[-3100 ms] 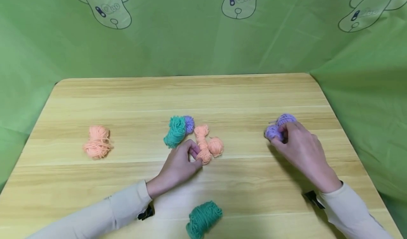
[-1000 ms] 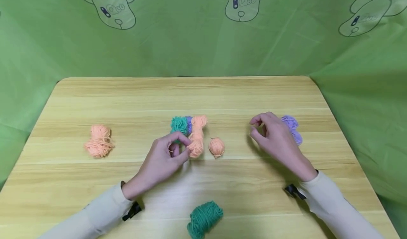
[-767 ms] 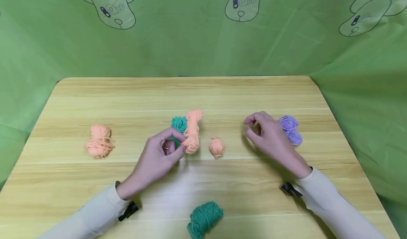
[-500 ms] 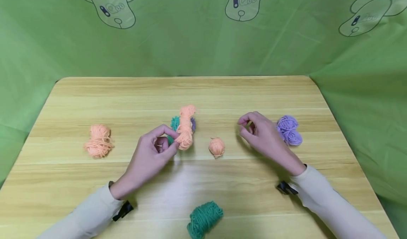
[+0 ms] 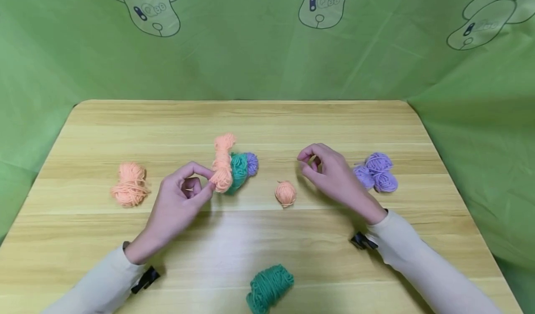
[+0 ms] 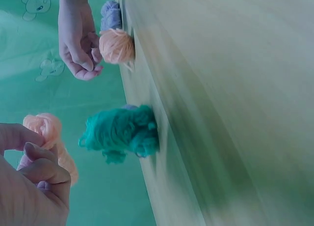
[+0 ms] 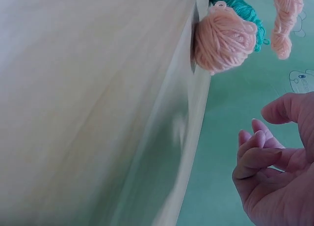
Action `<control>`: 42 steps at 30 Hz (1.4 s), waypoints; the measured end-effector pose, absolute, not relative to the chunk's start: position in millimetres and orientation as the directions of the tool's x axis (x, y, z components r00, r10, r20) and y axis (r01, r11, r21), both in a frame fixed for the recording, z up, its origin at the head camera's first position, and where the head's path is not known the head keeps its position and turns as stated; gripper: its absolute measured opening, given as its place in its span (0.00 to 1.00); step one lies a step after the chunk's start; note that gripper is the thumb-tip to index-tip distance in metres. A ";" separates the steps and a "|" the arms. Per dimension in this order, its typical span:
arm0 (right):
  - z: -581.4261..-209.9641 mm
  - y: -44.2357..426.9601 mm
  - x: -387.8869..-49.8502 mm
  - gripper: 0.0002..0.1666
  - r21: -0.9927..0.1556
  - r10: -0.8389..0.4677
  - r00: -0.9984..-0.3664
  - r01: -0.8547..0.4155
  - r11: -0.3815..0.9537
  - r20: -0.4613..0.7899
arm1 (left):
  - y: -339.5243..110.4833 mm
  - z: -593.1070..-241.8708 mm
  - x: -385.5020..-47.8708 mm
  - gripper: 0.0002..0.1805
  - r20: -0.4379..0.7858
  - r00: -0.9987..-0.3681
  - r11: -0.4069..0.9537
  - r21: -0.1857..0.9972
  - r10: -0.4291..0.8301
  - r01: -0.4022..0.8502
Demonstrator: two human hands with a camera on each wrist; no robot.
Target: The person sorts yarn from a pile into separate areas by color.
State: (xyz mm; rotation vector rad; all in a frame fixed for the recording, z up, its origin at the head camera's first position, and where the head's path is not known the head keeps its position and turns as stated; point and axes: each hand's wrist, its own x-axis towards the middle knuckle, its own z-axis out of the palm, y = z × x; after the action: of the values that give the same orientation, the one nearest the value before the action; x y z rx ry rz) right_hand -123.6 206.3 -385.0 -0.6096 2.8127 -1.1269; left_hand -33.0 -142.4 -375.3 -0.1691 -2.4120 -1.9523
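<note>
My left hand [image 5: 177, 202] pinches the lower end of a slim peach yarn skein [image 5: 223, 163] between thumb and forefinger. In the left wrist view that skein [image 6: 44, 127] hangs clear of the table. Behind it in the head view lie a teal yarn skein [image 5: 239, 171] and a small purple yarn ball [image 5: 252, 164], side by side. My right hand [image 5: 330, 174] hovers with loosely bent fingers and nothing between them. The nearest thing to it is a round peach yarn ball [image 5: 285, 193]; the right wrist view shows a gap between hand and ball [image 7: 225, 39].
A larger peach skein [image 5: 129, 185] lies at the left of the wooden table [image 5: 200, 277]. Several purple yarn balls [image 5: 379, 163] sit grouped at the right, partly behind my right wrist. A dark green skein [image 5: 269, 287] rests near the front edge. Green cloth [image 5: 242, 58] hangs behind.
My left hand has lifted the slim peach skein from beside the peach ball and carried it left, past the teal skein. My right hand has let go of the purple yarn and moved left.
</note>
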 end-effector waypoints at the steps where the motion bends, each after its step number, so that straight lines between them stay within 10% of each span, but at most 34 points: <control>1: -385.2 204.5 -124.2 0.10 -0.675 -0.380 -0.920 -0.342 0.654 0.097 | -144.6 -375.5 -32.7 0.12 0.099 -0.993 0.207 0.972 0.057 0.109; 42: -383.9 138.5 -152.8 0.17 -0.743 -0.541 -0.841 -0.361 0.564 -0.003 | -209.4 -396.1 -22.4 0.10 -0.005 -0.981 0.344 0.936 -0.191 -0.072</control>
State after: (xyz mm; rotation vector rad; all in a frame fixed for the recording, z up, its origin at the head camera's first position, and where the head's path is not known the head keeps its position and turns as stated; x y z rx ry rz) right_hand -152.8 138.5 -383.9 -0.7535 2.5683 -1.1410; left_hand -22.4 -209.4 -396.1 0.2449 -2.4878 -1.7233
